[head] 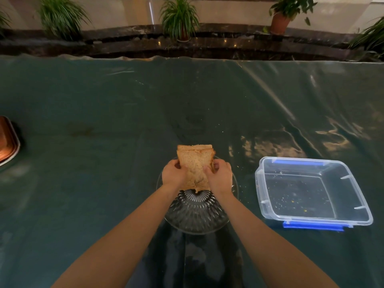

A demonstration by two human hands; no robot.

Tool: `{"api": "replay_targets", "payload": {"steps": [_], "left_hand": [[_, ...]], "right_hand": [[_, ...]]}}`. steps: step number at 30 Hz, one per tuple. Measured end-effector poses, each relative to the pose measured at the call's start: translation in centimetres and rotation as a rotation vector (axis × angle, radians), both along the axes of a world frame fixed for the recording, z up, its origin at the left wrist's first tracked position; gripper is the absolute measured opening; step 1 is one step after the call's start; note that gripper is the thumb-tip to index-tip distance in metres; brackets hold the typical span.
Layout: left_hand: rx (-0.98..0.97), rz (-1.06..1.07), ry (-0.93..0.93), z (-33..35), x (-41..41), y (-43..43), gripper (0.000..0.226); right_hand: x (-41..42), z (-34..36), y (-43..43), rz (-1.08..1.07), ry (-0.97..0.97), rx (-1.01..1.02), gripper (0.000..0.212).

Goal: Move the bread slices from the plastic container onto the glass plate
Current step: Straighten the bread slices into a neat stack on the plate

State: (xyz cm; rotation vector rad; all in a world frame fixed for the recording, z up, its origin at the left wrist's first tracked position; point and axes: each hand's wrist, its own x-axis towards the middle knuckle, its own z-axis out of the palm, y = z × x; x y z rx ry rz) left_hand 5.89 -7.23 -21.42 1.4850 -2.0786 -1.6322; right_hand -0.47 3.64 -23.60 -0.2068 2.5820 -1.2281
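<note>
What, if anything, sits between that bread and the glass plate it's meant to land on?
Nothing visible does. Both the left hand and right hand hold the bread slices right above the glass plate, whose visible part is bare.

Dim, warm lighting. Glare streaks the glossy bench [311, 121] cover at far right. Wide-angle distortion bends the far edges.

Open tablecloth [124, 104] all around; plastic container [311, 192] stands right of glass plate [195, 223]

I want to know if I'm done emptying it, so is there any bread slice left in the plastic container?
No, the plastic container holds only crumbs, while both hands grip the bread slices over the glass plate.
</note>
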Motion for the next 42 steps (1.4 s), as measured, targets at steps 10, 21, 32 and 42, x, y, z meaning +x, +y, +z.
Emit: {"api": "replay_targets", "payload": {"steps": [10, 21, 32, 42], "left_hand": [[0.022, 0.018, -0.004, -0.4, 1.2, 0.8, 0.038], [-0.038, 0.023, 0.003, -1.1, 1.9, 1.1, 0.032], [-0.039, 0.057, 0.034, -1.3, 2.1, 1.5, 0.028], [-0.068, 0.078, 0.024, -1.2, 1.9, 2.0, 0.027]], "right_hand": [[0.7, -0.2, 1.1, 0.032, 0.001, 0.026, 0.033], [1.3, -0.9, 1.5, 0.036, -0.003, 0.009, 0.041], [2.0, -0.8, 1.4, 0.028, 0.065, 0.012, 0.017], [1.1, -0.2, 1.0, 0.006, -0.075, 0.086, 0.020]]}}
